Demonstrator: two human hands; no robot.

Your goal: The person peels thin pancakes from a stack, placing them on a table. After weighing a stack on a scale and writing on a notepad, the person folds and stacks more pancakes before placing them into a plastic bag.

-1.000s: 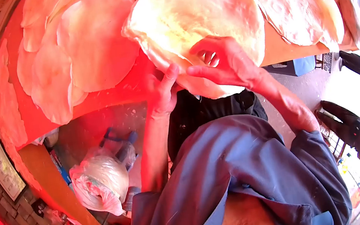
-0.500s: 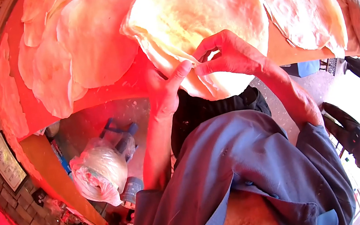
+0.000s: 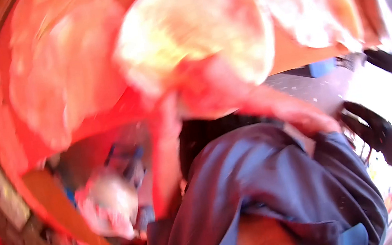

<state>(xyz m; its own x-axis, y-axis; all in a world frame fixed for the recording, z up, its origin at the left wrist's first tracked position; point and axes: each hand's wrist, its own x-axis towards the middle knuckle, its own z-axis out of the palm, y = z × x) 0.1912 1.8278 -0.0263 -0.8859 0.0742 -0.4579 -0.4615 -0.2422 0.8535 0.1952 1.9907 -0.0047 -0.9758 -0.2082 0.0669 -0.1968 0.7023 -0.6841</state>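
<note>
A large round thin flatbread (image 3: pixel 191 22) lies at the table's near edge, in front of my body, its near part bulging over the edge. My right hand (image 3: pixel 210 82) is at its near side, blurred, with its fingers smeared by motion. My left hand (image 3: pixel 160 105) is at the flatbread's lower left rim, close to my right hand and also blurred. Whether either hand grips the rim cannot be made out.
More flat rounds (image 3: pixel 71 70) overlap on the orange table (image 3: pixel 291 50) at left, others (image 3: pixel 304 0) at right. Below the table are a white plastic bag (image 3: pixel 109 204) and a blue object (image 3: pixel 322 67). A person (image 3: pixel 386 137) in dark clothes is at right.
My right hand has moved left and slightly down, closer to my left hand. The flatbread's folded left rim now looks flatter. The view has shifted and become blurred.
</note>
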